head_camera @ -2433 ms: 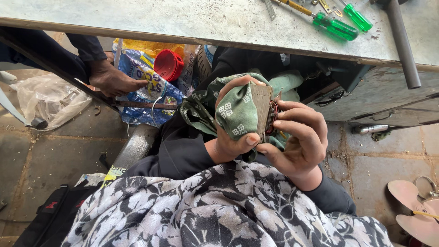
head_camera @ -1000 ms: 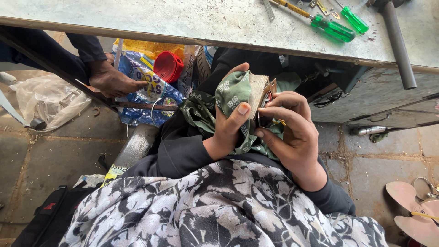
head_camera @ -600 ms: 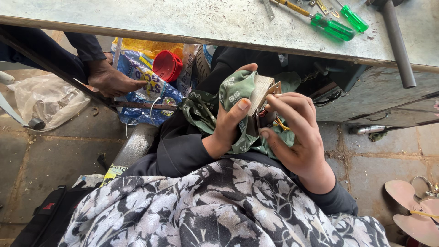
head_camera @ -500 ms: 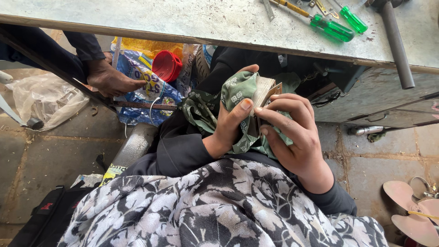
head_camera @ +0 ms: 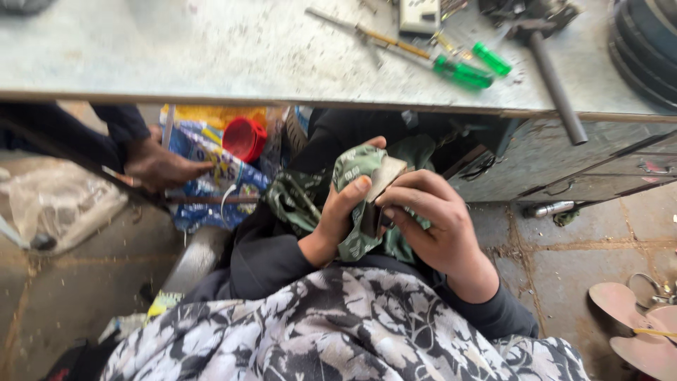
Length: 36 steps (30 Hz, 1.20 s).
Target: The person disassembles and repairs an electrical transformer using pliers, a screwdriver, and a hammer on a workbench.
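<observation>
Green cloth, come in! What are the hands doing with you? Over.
Left hand and right hand both grip the green cloth, wrapped round a small flat piece. Another person's hand rests on a blue bag, apart. Nothing blocking.

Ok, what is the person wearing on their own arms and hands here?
Both hands are bare: no gloves, rings or watch show on the left hand or the right hand. Each arm has a plain dark long sleeve reaching the wrist, left sleeve and right sleeve. Over the body lies a black, grey and white floral garment.
</observation>
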Tool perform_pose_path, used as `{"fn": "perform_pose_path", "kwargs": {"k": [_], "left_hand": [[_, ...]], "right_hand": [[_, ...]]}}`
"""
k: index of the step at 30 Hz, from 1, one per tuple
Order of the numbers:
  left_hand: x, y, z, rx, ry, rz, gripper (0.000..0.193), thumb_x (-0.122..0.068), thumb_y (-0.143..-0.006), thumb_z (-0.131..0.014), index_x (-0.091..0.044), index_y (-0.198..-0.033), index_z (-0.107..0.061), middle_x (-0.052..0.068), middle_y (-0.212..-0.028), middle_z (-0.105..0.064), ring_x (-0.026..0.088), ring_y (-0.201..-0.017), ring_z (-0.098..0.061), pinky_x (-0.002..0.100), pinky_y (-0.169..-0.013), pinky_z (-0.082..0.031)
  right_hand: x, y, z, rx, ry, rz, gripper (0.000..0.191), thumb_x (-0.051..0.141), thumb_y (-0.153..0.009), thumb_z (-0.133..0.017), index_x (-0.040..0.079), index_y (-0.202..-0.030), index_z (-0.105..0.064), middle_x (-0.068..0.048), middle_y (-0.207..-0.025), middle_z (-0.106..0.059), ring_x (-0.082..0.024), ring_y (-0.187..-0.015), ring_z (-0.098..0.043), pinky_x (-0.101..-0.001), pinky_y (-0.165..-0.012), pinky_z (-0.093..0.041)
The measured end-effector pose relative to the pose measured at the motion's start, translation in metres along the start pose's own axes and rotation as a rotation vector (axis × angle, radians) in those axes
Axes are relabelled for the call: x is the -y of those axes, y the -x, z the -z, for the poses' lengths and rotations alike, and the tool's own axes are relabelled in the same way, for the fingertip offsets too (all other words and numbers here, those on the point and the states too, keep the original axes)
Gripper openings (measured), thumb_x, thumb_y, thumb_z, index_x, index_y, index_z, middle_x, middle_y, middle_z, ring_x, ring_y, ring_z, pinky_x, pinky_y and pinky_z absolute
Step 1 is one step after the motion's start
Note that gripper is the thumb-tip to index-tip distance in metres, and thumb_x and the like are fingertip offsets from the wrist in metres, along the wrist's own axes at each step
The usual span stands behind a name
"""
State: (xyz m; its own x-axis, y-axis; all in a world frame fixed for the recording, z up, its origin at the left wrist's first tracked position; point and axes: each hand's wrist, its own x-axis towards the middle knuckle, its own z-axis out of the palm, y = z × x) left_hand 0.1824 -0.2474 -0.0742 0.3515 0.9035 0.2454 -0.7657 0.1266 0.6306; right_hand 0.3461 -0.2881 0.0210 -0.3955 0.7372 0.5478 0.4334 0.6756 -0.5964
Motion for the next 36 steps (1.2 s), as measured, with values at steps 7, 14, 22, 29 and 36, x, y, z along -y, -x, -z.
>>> {"fn": "perform_pose_path", "kwargs": {"k": [7, 14, 22, 29, 36], "left_hand": [[0.018, -0.018, 0.024, 0.167, -0.117, 0.164, 0.071, -0.029, -0.095, -0.07, 0.001, -0.154, -0.044, 0.007, -0.124, -0.063, 0.015, -0.114, -0.06, 0.03, -0.102, -0.049], [0.018, -0.013, 0.016, 0.204, -0.053, 0.258, 0.07, -0.028, -0.096, -0.066, -0.001, -0.155, -0.041, 0.008, -0.125, -0.063, 0.016, -0.111, -0.063, 0.029, -0.097, -0.052], [-0.048, -0.043, -0.026, 0.13, 0.234, 0.256, 0.064, -0.05, -0.095, -0.057, -0.005, -0.14, -0.052, 0.015, -0.122, -0.065, 0.03, -0.107, -0.068, 0.046, -0.085, -0.06], [-0.102, -0.09, 0.0, -0.141, 0.346, -0.094, 0.083, -0.075, -0.092, -0.045, -0.001, -0.127, -0.061, 0.021, -0.119, -0.066, 0.037, -0.107, -0.069, 0.051, -0.095, -0.061], [-0.151, -0.148, 0.112, -0.323, 0.232, -0.473, 0.086, -0.075, -0.099, -0.047, 0.002, -0.135, -0.058, 0.019, -0.125, -0.067, 0.035, -0.108, -0.068, 0.055, -0.096, -0.058]], "right_hand": [[-0.018, -0.003, 0.022, 0.159, 0.032, 0.071, 0.019, 0.004, -0.079, -0.08, 0.007, -0.096, -0.073, -0.007, -0.099, -0.067, -0.026, -0.094, -0.066, -0.0369, -0.08, -0.053], [-0.018, -0.003, 0.026, 0.246, 0.037, 0.091, 0.016, 0.009, -0.079, -0.082, 0.008, -0.093, -0.075, -0.006, -0.095, -0.067, -0.029, -0.094, -0.067, -0.0382, -0.081, -0.053], [-0.051, -0.044, 0.068, -0.135, 0.105, 0.076, 0.044, 0.006, -0.083, -0.082, 0.008, -0.123, -0.066, -0.007, -0.124, -0.071, -0.021, -0.114, -0.069, -0.0379, -0.097, -0.055], [-0.15, -0.13, 0.147, -0.238, -0.624, -0.343, 0.039, 0.012, -0.099, -0.066, 0.002, -0.135, -0.06, -0.008, -0.125, -0.067, -0.019, -0.118, -0.064, -0.0374, -0.1, -0.056], [-0.229, -0.211, 0.191, -0.411, -0.59, -0.453, 0.034, 0.022, -0.101, -0.065, 0.007, -0.131, -0.061, -0.005, -0.116, -0.069, -0.016, -0.106, -0.066, -0.035, -0.087, -0.057]]}}
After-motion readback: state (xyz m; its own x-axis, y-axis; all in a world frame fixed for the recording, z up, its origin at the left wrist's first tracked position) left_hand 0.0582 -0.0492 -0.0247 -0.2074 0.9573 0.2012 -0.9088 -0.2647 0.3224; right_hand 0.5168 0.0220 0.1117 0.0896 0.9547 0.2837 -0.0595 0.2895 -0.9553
